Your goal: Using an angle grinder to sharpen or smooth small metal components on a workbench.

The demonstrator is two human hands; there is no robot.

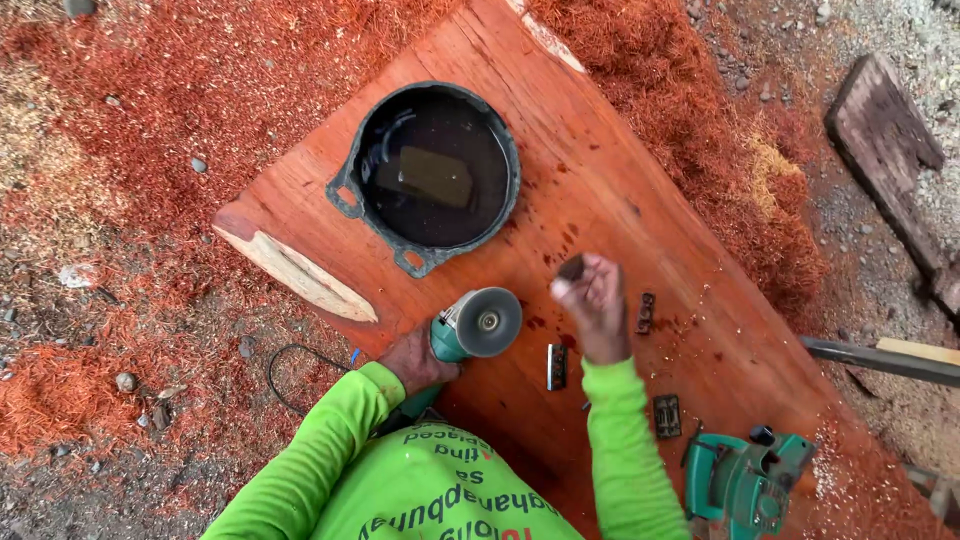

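A green angle grinder (470, 330) is gripped by the left hand (415, 360), its body wrapped by the fingers and its disc turned face-up, so that the wheel is presented towards the other hand. A small dark blade piece (571, 267) is pinched in the closed fingertips of the right hand (595, 305), just to the right of the disc and raised clear of the reddish wooden plank (620, 170); it seems to be held there for grinding. More small flat metal pieces (557, 366) are laid on the plank just below and beside the right hand, kept within easy reach. A round black basin of water (432, 175) is set on the plank beyond both hands, likely for cooling. A green power planer (745, 480) rests nearer the body, right of the right forearm
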